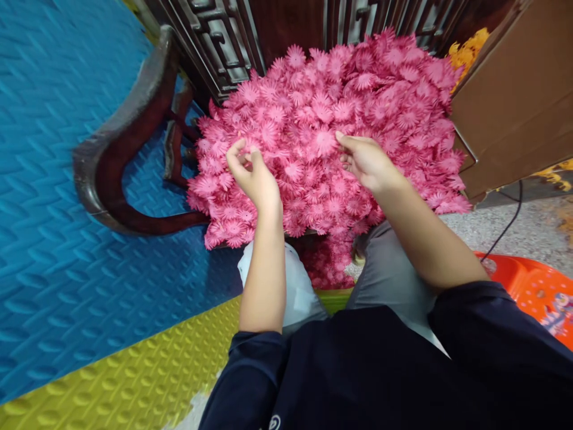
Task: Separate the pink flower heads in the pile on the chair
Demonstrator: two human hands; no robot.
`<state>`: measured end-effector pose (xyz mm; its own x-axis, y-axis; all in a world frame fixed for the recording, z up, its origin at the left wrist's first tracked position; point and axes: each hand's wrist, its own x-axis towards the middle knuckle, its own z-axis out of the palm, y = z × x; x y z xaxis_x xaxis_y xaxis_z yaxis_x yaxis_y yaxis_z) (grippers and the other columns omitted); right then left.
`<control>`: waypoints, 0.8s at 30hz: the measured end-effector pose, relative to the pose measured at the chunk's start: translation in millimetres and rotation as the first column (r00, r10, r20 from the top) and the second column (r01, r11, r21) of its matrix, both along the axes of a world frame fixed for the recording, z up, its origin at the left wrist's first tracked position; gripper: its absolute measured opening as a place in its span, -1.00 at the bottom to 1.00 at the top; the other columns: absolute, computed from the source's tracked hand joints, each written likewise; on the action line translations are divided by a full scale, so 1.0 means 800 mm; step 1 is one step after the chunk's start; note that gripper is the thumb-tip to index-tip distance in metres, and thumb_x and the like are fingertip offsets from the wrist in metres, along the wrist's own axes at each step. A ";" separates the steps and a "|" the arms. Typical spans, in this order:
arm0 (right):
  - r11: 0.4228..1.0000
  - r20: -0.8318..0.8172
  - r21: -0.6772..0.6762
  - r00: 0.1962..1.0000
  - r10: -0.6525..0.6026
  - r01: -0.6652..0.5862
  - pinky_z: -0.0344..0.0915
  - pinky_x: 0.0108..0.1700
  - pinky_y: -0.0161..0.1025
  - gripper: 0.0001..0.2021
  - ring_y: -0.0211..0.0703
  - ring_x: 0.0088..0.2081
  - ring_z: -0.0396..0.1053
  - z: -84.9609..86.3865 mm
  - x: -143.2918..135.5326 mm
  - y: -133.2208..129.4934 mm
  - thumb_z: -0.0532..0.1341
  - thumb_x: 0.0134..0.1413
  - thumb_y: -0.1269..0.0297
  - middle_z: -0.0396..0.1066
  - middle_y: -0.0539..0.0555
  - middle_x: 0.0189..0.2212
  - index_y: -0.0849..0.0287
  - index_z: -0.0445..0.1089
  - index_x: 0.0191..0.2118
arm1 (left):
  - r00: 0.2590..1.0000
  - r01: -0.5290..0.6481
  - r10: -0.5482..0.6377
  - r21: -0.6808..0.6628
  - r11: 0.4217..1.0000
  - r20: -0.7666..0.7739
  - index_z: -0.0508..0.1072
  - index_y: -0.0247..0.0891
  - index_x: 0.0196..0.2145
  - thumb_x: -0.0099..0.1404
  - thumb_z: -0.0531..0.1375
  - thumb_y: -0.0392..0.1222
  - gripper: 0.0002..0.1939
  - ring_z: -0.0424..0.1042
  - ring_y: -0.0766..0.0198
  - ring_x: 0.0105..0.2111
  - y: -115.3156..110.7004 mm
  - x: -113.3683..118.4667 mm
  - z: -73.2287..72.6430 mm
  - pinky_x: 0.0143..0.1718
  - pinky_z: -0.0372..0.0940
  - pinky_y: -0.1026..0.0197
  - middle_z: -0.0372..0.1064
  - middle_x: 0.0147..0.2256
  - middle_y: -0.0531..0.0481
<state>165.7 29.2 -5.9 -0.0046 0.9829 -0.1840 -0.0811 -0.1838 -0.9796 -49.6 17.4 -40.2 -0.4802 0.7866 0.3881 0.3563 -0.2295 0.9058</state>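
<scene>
A big heap of pink artificial flowers [313,173] with thin, pointed petals lies in front of me. Over its left part is my left hand [256,176], its fingers curled in and the thumb close to the index finger; whatever is between them is too small to make out. My right hand [364,160] is above the middle of the heap, thumb and forefinger pinched at the edge of a lighter pink flower [325,142]. That flower faces up and appears raised above the others.
A curved dark wooden armrest [105,161] stands at the left, and carved dark panels [290,24] rise behind the heap. To the right are a cardboard box [514,89], yellow flowers [468,52], a black cable [508,221] and an orange plastic stool [523,278]. Blue matting [54,179] covers the left floor.
</scene>
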 end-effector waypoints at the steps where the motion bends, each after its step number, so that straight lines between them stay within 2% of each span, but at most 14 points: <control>1: 1.000 0.001 -0.002 1.000 0.007 -0.007 0.14 -0.47 -0.34 -0.66 -0.39 -0.52 0.17 0.001 -0.007 -0.003 0.32 -0.07 -0.03 0.32 -0.02 -0.50 0.17 0.36 -0.41 | 0.994 -0.105 0.106 0.030 0.994 -0.002 0.30 -0.12 -0.13 0.37 0.02 -0.01 -0.79 0.33 0.28 -0.19 -0.006 0.014 0.008 -0.13 0.23 0.22 0.31 -0.21 -0.03; 2: 1.000 0.004 0.002 1.000 0.011 -0.011 0.13 -0.48 -0.35 -0.66 -0.40 -0.54 0.15 0.001 -0.012 -0.006 0.33 -0.08 -0.03 0.31 -0.03 -0.52 0.16 0.37 -0.42 | 0.992 -0.123 0.125 0.049 0.991 -0.024 0.34 -0.13 -0.19 0.36 0.05 0.00 -0.80 0.34 0.29 -0.21 -0.012 0.027 0.017 -0.15 0.24 0.24 0.33 -0.24 -0.01; 3: 1.000 0.011 0.011 1.000 0.017 -0.017 0.12 -0.49 -0.35 -0.66 -0.40 -0.55 0.13 0.002 -0.017 -0.008 0.33 -0.09 -0.04 0.30 -0.04 -0.54 0.16 0.37 -0.43 | 0.995 -0.079 0.082 0.055 0.995 -0.056 0.36 -0.15 -0.26 0.35 0.07 0.01 -0.79 0.35 0.30 -0.24 -0.018 0.039 0.025 -0.17 0.24 0.25 0.35 -0.28 0.01; 6: 0.997 0.045 0.056 0.998 0.051 -0.053 0.10 -0.49 -0.34 -0.63 -0.40 -0.56 0.11 0.004 -0.023 -0.013 0.33 -0.13 -0.09 0.27 -0.07 -0.60 0.16 0.39 -0.47 | 0.983 0.127 -0.123 0.022 0.992 -0.138 0.42 -0.18 -0.41 0.30 0.14 -0.01 -0.78 0.33 0.33 -0.36 -0.033 0.062 0.043 -0.25 0.22 0.26 0.33 -0.42 0.06; 8: 0.993 0.065 0.081 0.995 0.080 -0.085 0.12 -0.46 -0.33 -0.61 -0.39 -0.56 0.12 0.007 -0.026 -0.017 0.33 -0.15 -0.11 0.26 -0.07 -0.61 0.17 0.39 -0.50 | 0.964 0.199 -0.198 -0.009 0.980 -0.178 0.44 -0.18 -0.47 0.24 0.21 -0.05 -0.80 0.30 0.34 -0.41 -0.037 0.068 0.047 -0.28 0.21 0.27 0.30 -0.47 0.08; 15: 0.984 0.045 0.097 0.989 0.144 -0.148 0.14 -0.43 -0.35 -0.60 -0.38 -0.50 0.20 0.019 -0.033 -0.027 0.35 -0.19 -0.10 0.30 -0.06 -0.60 0.19 0.40 -0.55 | 0.965 0.199 -0.214 -0.108 0.974 -0.149 0.51 -0.20 -0.49 0.08 0.34 -0.10 -0.85 0.28 0.36 -0.47 -0.033 0.073 0.037 -0.34 0.19 0.26 0.29 -0.50 0.10; 20: 0.980 0.013 0.100 0.985 0.171 -0.171 0.16 -0.41 -0.35 -0.61 -0.39 -0.48 0.21 0.023 -0.033 -0.028 0.36 -0.21 -0.08 0.32 -0.06 -0.59 0.18 0.41 -0.57 | 0.972 0.199 -0.210 -0.104 0.974 -0.109 0.49 -0.19 -0.52 0.09 0.33 -0.19 -0.90 0.29 0.36 -0.45 -0.035 0.074 0.042 -0.31 0.20 0.27 0.29 -0.51 0.11; 24: 0.973 0.039 0.114 0.980 0.196 -0.199 0.19 -0.37 -0.34 -0.61 -0.37 -0.44 0.25 0.022 -0.030 -0.027 0.35 -0.19 -0.10 0.36 -0.04 -0.56 0.19 0.43 -0.54 | 0.963 0.256 -0.263 -0.098 0.962 -0.058 0.51 -0.23 -0.49 0.10 0.31 -0.23 -0.93 0.30 0.37 -0.47 -0.036 0.073 0.043 -0.33 0.23 0.27 0.32 -0.52 0.08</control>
<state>141.4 7.2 11.6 -0.1976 0.9777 -0.0707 -0.0278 -0.0777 -0.9966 8.7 -11.2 -6.2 -0.2294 0.9133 0.3365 0.3581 -0.2423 0.9017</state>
